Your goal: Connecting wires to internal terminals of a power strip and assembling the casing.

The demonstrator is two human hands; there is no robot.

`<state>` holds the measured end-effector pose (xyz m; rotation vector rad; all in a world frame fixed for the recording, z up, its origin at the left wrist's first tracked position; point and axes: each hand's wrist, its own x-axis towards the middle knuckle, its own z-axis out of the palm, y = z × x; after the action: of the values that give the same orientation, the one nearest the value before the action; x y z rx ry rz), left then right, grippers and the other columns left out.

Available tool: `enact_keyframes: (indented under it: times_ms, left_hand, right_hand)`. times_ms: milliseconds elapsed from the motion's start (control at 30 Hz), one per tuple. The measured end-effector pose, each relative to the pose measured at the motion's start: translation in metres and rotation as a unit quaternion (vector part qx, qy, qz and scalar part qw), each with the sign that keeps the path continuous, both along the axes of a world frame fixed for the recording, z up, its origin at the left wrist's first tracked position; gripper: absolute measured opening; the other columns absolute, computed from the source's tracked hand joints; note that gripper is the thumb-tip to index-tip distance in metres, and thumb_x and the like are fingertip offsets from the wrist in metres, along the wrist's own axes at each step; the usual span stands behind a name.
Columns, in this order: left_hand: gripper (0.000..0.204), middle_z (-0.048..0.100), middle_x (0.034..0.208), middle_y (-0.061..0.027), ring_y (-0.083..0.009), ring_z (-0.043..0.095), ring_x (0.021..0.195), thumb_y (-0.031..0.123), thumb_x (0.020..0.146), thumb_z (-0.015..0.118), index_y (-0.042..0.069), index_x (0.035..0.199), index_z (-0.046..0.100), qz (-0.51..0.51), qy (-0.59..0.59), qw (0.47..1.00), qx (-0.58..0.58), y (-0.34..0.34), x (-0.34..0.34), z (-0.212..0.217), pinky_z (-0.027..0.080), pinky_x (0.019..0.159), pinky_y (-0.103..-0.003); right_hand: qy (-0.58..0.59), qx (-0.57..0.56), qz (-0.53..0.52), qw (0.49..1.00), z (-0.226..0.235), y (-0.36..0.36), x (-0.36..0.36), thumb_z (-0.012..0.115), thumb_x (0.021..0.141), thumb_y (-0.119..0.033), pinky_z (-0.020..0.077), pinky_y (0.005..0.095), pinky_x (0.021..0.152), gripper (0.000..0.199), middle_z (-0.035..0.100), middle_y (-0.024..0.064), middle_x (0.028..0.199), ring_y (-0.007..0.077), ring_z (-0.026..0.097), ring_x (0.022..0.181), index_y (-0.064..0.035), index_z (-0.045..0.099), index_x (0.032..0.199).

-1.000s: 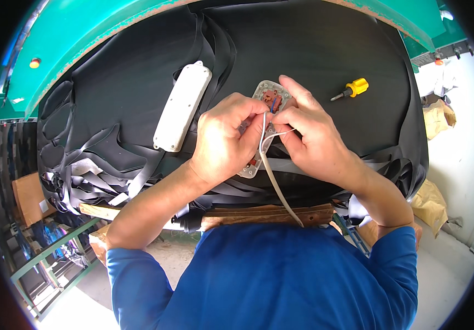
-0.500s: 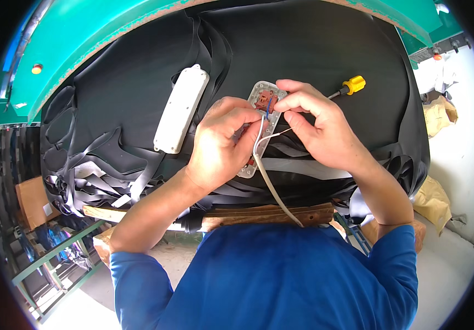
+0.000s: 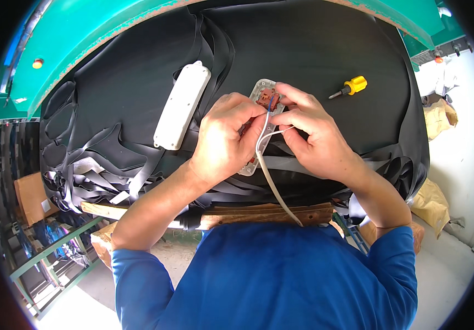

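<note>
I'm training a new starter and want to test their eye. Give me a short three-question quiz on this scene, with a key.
1. Multiple choice: On which side of the open casing does the long white panel lie?
a) left
b) right
c) underneath

2. True or false: The yellow-handled screwdriver lies apart from the left hand and the right hand.

3. Fill in the colour: Inside the casing, a ____ wire shows against reddish-brown parts.

Key: 1. a; 2. true; 3. blue
</note>
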<state>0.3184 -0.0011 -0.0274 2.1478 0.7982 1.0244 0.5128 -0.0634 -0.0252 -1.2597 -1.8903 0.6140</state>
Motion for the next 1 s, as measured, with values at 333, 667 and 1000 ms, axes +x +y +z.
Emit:
enact_keyframes:
  times_ms: [333, 667, 1000]
  left_hand:
    - [0.016, 0.066, 0.089, -0.0112, -0.029, 0.064, 0.081, -0.001, 0.077, 0.077, 0.002, 0.09, 0.068, 0.023, 0.038, 0.997, 0.061, -0.008, 0.0, -0.002, 0.052, 0.071, -0.036]
    - [0.023, 0.064, 0.09, -0.0121, -0.0291, 0.064, 0.083, -0.004, 0.068, 0.077, 0.001, 0.088, 0.068, 0.041, 0.079, 0.995, 0.039, -0.02, 0.0, 0.002, 0.054, 0.068, -0.036]
    - [0.038, 0.06, 0.09, -0.0081, -0.0286, 0.063, 0.086, -0.01, 0.066, 0.074, 0.004, 0.101, 0.069, -0.006, 0.073, 0.985, 0.154, -0.021, -0.001, -0.002, 0.054, 0.073, -0.036]
  right_hand:
    - [-0.037, -0.076, 0.03, 0.996, 0.012, 0.02, 0.01, 0.064, 0.087, 0.004, 0.0489, 0.038, 0.089, 0.015, 0.055, 0.0172, 0.134, 0.0309, 0.058, 0.11, -0.0035, 0.062, 0.101]
    - [-0.006, 0.044, 0.083, 0.996, 0.036, 0.023, 0.001, 0.068, 0.081, 0.001, 0.052, 0.0392, 0.08, 0.015, 0.062, 0.0131, 0.1, 0.0301, 0.062, 0.093, -0.0011, 0.063, 0.094]
    - [0.079, -0.165, 0.101, 0.978, 0.027, 0.043, 0.014, 0.063, 0.09, 0.004, 0.0532, 0.0276, 0.074, 0.011, 0.067, 0.0076, 0.087, 0.0127, 0.064, 0.08, 0.0011, 0.065, 0.101]
